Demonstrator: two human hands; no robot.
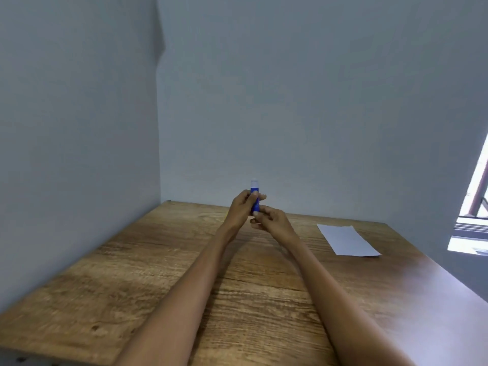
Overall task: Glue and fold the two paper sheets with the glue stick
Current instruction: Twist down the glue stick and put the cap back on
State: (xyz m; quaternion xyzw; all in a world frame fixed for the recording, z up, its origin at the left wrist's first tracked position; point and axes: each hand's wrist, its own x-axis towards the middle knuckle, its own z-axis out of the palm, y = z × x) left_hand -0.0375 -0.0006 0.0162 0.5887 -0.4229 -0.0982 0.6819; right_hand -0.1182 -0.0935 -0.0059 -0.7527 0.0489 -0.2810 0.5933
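Observation:
A blue glue stick (254,197) with a pale top stands upright above the far middle of the wooden table (158,273). My left hand (242,207) wraps around its body. My right hand (272,220) pinches its lower end with the fingertips. White paper (348,240) lies flat on the table to the right, well apart from both hands; I cannot tell whether it is one sheet or two stacked.
Grey walls close the table in at the left and the back. A window opening (475,207) shows at the right edge. The table's right edge runs diagonally toward the near right corner.

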